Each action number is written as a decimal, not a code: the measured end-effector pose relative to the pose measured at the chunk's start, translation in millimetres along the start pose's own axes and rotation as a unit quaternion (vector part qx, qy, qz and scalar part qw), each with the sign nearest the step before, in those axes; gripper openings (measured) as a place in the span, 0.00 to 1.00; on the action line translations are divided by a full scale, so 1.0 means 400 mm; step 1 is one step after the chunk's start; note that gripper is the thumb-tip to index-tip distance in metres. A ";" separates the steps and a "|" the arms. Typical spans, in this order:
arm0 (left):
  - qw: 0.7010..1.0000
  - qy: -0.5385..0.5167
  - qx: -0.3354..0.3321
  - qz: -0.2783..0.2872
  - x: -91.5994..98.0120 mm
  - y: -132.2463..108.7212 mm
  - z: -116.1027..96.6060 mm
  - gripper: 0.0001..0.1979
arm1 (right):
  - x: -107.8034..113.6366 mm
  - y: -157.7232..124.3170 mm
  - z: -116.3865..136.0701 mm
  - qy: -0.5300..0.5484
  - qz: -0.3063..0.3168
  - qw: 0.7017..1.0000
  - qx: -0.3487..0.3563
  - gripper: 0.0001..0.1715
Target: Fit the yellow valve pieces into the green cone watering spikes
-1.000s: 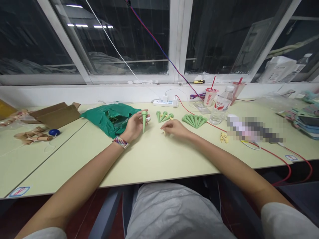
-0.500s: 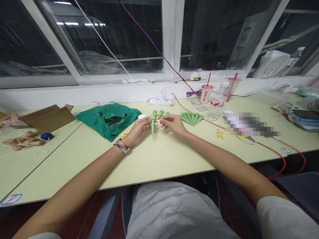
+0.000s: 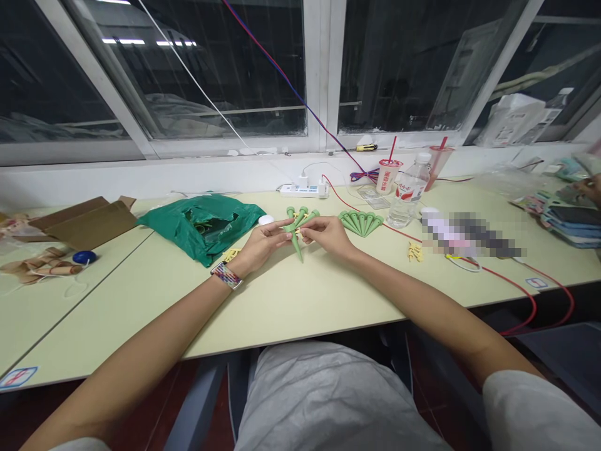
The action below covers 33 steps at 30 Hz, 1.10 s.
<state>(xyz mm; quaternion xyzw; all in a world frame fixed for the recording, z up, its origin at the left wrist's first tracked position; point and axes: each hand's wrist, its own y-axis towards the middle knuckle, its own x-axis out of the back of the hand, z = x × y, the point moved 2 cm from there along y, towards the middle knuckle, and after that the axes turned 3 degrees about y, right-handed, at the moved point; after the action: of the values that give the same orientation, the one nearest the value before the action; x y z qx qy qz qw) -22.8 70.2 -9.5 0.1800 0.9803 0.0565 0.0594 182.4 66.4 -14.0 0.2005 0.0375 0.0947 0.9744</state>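
green plastic spike (image 3: 295,244) sits in the person's left hand (image 3: 260,246), held between thumb and fingers near its wide end, with its point aimed down and toward the person, just above the table top; in the head view, the right hand (image 3: 328,235) comes in from the other side, its thumb and forefinger drawn together at the spike's wide end; whether they pinch a small piece there is too hard to tell; neither hand lies spread; as for what is done and left, a tight fan of similar green spikes (image 3: 360,223) lies just right of the hands, while three more green spikes (image 3: 300,217) lie just beyond them, with pale yellow bits among them; loose pale yellow pieces (image 3: 415,252) form a small heap further right, and a few more (image 3: 231,255) lie just left of the left hand, beside a green plastic bag (image 3: 200,228); a woven band (image 3: 226,275) circles the left wrist; along the far table edge stand a white power strip (image 3: 300,191) and a water bottle (image 3: 406,197); a cardboard box (image 3: 82,222) sits near the left end; at the right edge, another person's hand (image 3: 589,189) reaches over a stack of colored items (image 3: 570,225).
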 end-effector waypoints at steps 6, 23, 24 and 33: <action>0.999 -0.036 0.016 0.008 -0.016 -0.002 -0.004 0.17 | 0.006 0.001 0.017 0.038 0.023 0.999 -0.012 0.22; 1.000 -0.015 0.001 -0.024 -0.031 -0.011 -0.018 0.17 | 0.001 -0.013 0.032 0.059 0.025 0.997 -0.038 0.27; 1.000 -0.013 0.007 -0.025 -0.032 -0.011 -0.018 0.17 | 0.001 -0.014 0.031 0.056 0.023 0.997 -0.040 0.27; 1.000 -0.009 -0.009 0.009 -0.033 -0.008 -0.022 0.18 | 0.003 -0.010 0.042 0.016 0.079 0.996 -0.044 0.23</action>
<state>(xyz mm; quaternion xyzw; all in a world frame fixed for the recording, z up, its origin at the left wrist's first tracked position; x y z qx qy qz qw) -12.9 61.5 0.0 0.1889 0.9774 0.0638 0.0697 186.3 56.6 -0.1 0.1579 0.0330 0.1760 0.9711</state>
